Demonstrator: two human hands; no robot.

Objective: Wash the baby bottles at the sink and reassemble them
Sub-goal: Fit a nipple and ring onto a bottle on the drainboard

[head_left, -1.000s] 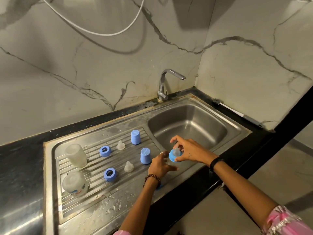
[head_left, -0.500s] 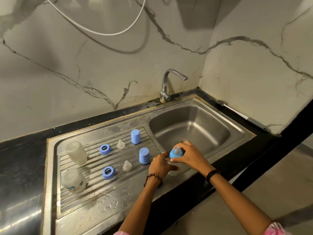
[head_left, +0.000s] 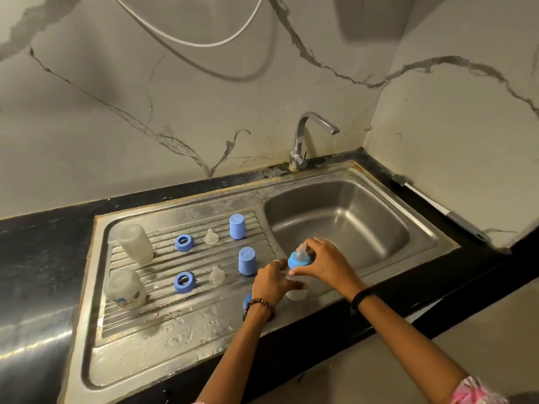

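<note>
A clear baby bottle [head_left: 297, 292] stands at the sink's front rim, and my left hand [head_left: 272, 282] grips its body. My right hand [head_left: 326, 265] pinches the blue collar with its teat [head_left: 300, 259] on the bottle's neck. On the ribbed drainboard [head_left: 163, 266] lie two upturned clear bottles [head_left: 135, 243] [head_left: 125, 290], two blue collar rings [head_left: 184, 242] [head_left: 184, 282], two clear teats [head_left: 210, 237] [head_left: 217, 275] and two blue caps [head_left: 237, 226] [head_left: 247, 261]. Another blue piece [head_left: 247, 301] peeks out behind my left wrist.
The steel basin [head_left: 344, 223] lies to the right under a chrome tap [head_left: 306, 138] that is not running. A grey-handled brush [head_left: 437, 208] lies on the black counter by the right wall. Water drops cover the drainboard's front.
The collar with teat came down from above the basin onto the bottle's neck. My left hand closed round the bottle. The camera tilted slightly.
</note>
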